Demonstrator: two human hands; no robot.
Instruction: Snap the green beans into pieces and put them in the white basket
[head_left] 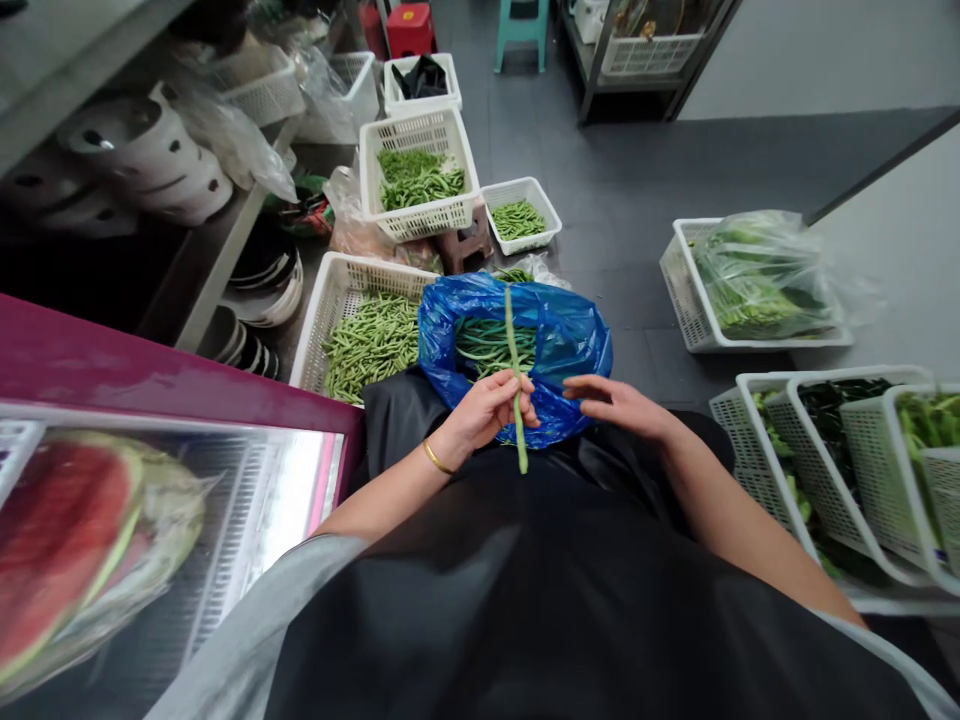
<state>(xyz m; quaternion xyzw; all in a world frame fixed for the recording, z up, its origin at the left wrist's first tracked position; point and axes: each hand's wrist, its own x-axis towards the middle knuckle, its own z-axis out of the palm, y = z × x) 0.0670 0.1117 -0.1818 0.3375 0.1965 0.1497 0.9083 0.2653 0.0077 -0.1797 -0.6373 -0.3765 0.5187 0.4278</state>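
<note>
My left hand (pixel 496 405), with a gold bangle at the wrist, pinches a long green bean (pixel 514 345) around its middle. The bean stands roughly lengthwise, its lower end toward my dark apron (pixel 525 580). To the right, my right hand (pixel 616 402) is apart from the bean, fingers stretched and holding nothing, over the edge of a blue plastic bag (pixel 574 335). Inside the bag's opening lie more long green beans (pixel 480 345). Left of the bag, a white basket (pixel 309 340) contains many short bean pieces (pixel 375 340).
Ahead, another white basket (pixel 420 222) and a small white tray (pixel 555 215) contain green pieces. At right are a crate with bagged greens (pixel 765 280) and several vegetable baskets (pixel 806 480). A lit cooler with cut watermelon (pixel 64 530) and a metal shelf (pixel 225 260) flank my left.
</note>
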